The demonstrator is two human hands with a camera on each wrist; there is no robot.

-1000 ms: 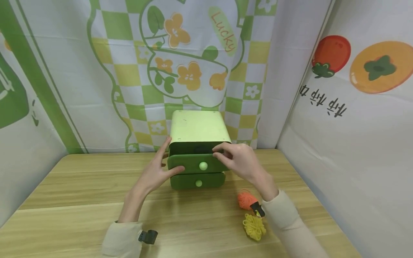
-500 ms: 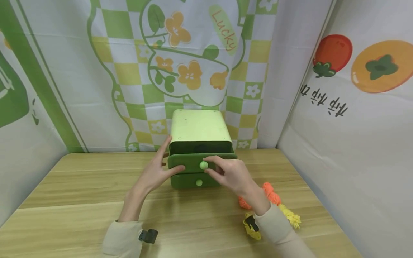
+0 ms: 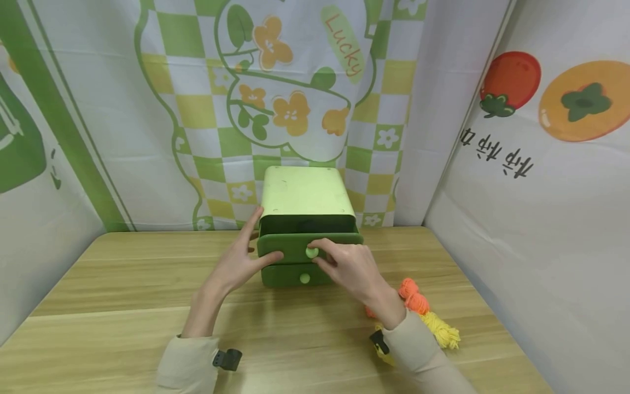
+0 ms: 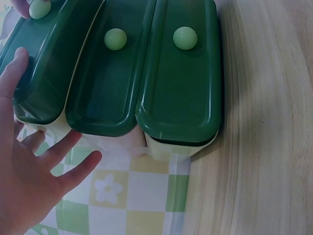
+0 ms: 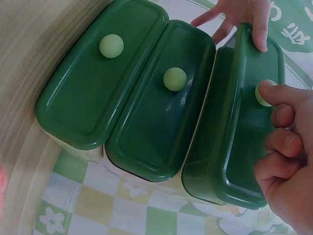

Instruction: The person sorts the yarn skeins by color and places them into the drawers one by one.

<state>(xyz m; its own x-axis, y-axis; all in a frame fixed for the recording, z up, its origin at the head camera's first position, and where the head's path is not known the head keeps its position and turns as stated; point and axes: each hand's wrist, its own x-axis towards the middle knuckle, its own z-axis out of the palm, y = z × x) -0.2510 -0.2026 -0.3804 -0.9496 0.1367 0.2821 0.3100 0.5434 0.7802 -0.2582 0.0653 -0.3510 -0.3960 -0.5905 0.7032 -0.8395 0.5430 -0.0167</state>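
A small light-green drawer cabinet (image 3: 307,189) with dark-green fronts stands at the back of the table. Its top drawer (image 3: 290,249) is pulled partway out, and the inside looks dark. My right hand (image 3: 351,268) pinches that drawer's round pale knob (image 3: 311,252) between thumb and finger, the other fingers curled. Spread along the cabinet's left side is my left hand (image 3: 236,265), its thumb lying against the top drawer's front. Both wrist views show two lower drawers, the middle drawer (image 5: 156,112) and the bottom drawer (image 5: 93,83), closed, with matching knobs.
Right of my right forearm lie an orange yarn bundle (image 3: 415,298) and a yellow yarn bundle (image 3: 440,331) on the wooden table (image 3: 147,295). The forearm partly hides more orange and yellow yarn. A patterned cloth (image 3: 295,131) hangs close behind the cabinet.
My right hand has moved left and down from the top drawer's right edge to its knob. Yarn right of the forearm has come into view. My left hand stays in place.
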